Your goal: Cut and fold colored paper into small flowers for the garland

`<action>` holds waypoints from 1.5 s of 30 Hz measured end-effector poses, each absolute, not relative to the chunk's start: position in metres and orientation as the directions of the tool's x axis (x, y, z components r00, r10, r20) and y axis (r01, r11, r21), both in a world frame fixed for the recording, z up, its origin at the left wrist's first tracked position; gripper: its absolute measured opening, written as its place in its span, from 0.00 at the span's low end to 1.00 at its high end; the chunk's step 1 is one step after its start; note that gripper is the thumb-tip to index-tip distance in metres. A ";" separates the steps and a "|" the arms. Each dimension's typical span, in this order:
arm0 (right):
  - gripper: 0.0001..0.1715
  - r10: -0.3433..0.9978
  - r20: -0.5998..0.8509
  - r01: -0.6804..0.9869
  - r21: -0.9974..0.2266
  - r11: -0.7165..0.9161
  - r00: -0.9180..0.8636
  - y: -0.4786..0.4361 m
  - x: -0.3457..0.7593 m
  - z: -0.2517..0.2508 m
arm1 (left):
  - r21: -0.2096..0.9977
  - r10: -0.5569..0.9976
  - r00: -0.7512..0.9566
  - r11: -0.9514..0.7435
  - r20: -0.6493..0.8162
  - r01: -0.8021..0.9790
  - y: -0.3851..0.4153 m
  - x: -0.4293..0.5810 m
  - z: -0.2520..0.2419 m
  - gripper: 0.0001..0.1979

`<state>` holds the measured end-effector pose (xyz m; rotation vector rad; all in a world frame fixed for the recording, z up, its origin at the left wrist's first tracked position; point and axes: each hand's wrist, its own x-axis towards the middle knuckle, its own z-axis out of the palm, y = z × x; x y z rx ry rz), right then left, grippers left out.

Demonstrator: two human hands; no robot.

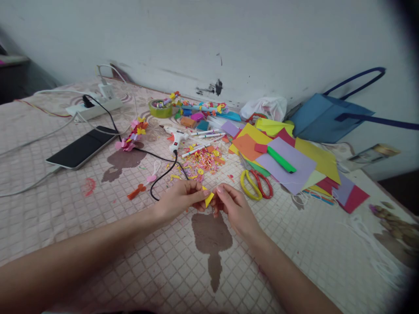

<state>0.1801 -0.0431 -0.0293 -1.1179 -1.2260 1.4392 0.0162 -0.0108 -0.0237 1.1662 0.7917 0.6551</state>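
Yellow paper [208, 199], left of the scissors [256, 184], sits directly between the hands, neither nearer; its visible long axis slants up rightward. Left hand [185, 195]: pinched closed on it. Right hand [233, 205]: fingertips closed at its right edge.

Place: a room that looks like a home, one side in use as a craft corner. Evidence: quilted, patterned cloth cover [157, 266] spread over the surface; scuffed, plain painted wall [157, 39] behind; power strip [94, 108] with plugged-in cables; tablet or large phone [83, 146], dark-screened. Craft stock: glue gun [178, 138], scissors [251, 173], tape roll [160, 112], coloured paper sheets [288, 179], heaped paper scraps [207, 161]. Also blue bag [329, 117], against the wall.
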 end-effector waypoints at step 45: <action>0.15 0.980 -0.072 -0.028 -0.997 -0.078 -0.188 -0.043 0.181 -0.029 | 0.983 0.804 0.574 0.185 -0.152 0.001 -0.010 0.017 -0.022 0.13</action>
